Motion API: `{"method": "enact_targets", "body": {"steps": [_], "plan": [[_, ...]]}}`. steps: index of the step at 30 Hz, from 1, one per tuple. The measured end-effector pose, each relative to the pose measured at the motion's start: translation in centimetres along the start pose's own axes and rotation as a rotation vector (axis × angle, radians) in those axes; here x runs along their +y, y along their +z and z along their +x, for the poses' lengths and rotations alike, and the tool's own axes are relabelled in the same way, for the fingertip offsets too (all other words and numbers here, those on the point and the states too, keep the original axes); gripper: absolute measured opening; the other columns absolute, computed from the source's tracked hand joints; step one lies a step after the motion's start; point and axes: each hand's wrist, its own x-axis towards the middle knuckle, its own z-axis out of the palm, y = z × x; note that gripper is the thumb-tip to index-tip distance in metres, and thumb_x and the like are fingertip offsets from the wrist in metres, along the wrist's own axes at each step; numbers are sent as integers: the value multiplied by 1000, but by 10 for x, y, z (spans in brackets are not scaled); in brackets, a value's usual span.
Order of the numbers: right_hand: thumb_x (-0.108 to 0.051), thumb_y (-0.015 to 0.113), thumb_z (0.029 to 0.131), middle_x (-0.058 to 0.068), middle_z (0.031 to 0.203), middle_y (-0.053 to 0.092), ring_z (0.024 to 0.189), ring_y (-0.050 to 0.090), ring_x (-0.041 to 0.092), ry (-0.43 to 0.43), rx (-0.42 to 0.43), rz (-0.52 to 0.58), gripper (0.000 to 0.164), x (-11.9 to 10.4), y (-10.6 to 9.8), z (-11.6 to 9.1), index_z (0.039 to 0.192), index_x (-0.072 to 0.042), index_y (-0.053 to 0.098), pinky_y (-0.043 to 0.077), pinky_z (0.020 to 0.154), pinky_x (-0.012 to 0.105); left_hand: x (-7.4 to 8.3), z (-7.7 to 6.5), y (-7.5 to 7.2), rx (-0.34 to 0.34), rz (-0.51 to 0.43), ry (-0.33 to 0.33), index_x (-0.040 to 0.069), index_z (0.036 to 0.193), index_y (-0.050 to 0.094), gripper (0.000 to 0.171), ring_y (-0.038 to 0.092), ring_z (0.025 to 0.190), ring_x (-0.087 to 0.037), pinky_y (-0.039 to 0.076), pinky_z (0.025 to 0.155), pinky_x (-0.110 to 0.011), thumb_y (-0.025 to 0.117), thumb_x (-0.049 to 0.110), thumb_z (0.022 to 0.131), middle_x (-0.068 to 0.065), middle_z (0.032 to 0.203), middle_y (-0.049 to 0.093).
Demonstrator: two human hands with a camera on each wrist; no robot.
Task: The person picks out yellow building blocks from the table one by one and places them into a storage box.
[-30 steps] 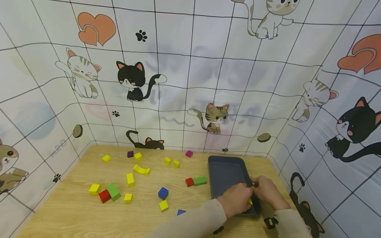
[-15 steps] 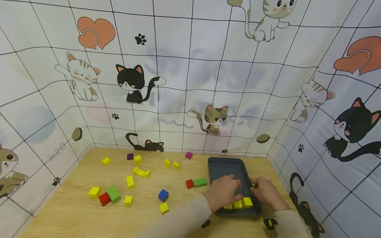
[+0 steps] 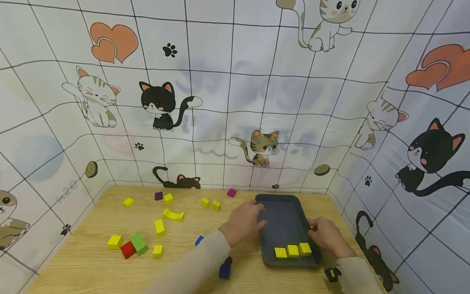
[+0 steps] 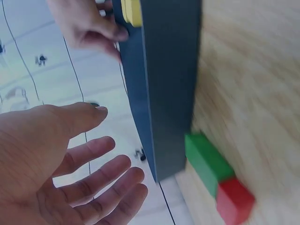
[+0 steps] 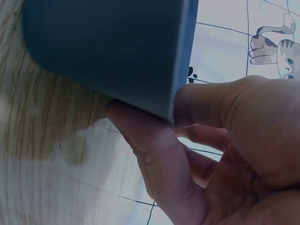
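My right hand (image 3: 328,236) pinches the right rim of a dark grey tray (image 3: 282,220); the right wrist view has its thumb (image 5: 201,105) and index finger on the rim. Three yellow blocks (image 3: 292,251) sit in a row at the tray's near end. My left hand (image 3: 244,222) hovers by the tray's left edge, fingers spread and holding nothing. Below it, the left wrist view shows a green block (image 4: 208,157) and a red block (image 4: 234,200) end to end on the table beside the tray; the hand hides them in the head view.
Several yellow blocks, among them an arched one (image 3: 174,215), are scattered over the wooden table (image 3: 92,265). A red block (image 3: 127,250) touches a green block (image 3: 138,243) at left. A purple block (image 3: 158,196) and a magenta block (image 3: 231,192) lie near the cat-patterned back wall.
My left hand has lifted away from the yellow blocks in the tray and moved left and away from me, past the tray's left edge. The right hand has stayed on the rim.
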Motion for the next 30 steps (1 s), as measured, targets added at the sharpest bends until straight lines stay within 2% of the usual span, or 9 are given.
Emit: {"method": "enact_targets", "body": {"steps": [5,10,16,19,23,27,30], "plan": [[-3,67,84,25,123,64,55,47,16,9,-6,-1,49,-1,0,0,132,7,59,41,50,31,-32,-7,-8,38,-4,-28,16,117,71,35,57,80,-12,53,67,-24,76,37,90,0,103,60],[-1,67,85,25,120,66,53,46,17,16,-8,8,49,-4,0,-2,133,6,58,40,48,32,-64,-15,-19,52,-4,-66,11,118,69,35,61,93,-20,55,80,-32,78,30,89,-5,111,64],[0,66,84,24,117,67,51,45,16,16,-3,-3,50,-4,1,-2,133,6,58,40,47,31,-98,-22,-25,67,43,-135,12,118,70,36,56,90,-18,55,74,-29,82,26,86,-4,107,60],[0,67,84,24,114,68,52,45,16,18,-6,-11,50,-3,1,-2,133,6,58,40,47,31,-110,-24,-27,66,34,-157,11,117,71,36,55,88,-19,55,72,-30,83,20,85,-5,105,59],[0,66,84,25,123,64,50,44,16,19,-9,-6,50,-3,0,-2,133,7,58,39,46,31,-122,-25,-28,52,-1,-171,8,115,70,33,57,92,-21,55,78,-35,82,11,84,-7,106,60],[0,65,84,23,134,58,47,41,14,9,-7,0,48,-5,-1,-2,130,8,59,38,45,30,-131,-24,-24,27,-9,-177,6,114,71,30,58,93,-21,54,85,-35,78,2,85,-8,104,62],[-1,65,84,23,135,57,46,39,13,6,-12,-4,47,-5,-2,-2,129,9,60,38,45,29,-133,-25,-22,11,-15,-181,6,111,72,29,58,90,-20,54,85,-34,76,-3,84,-7,101,61]]}}
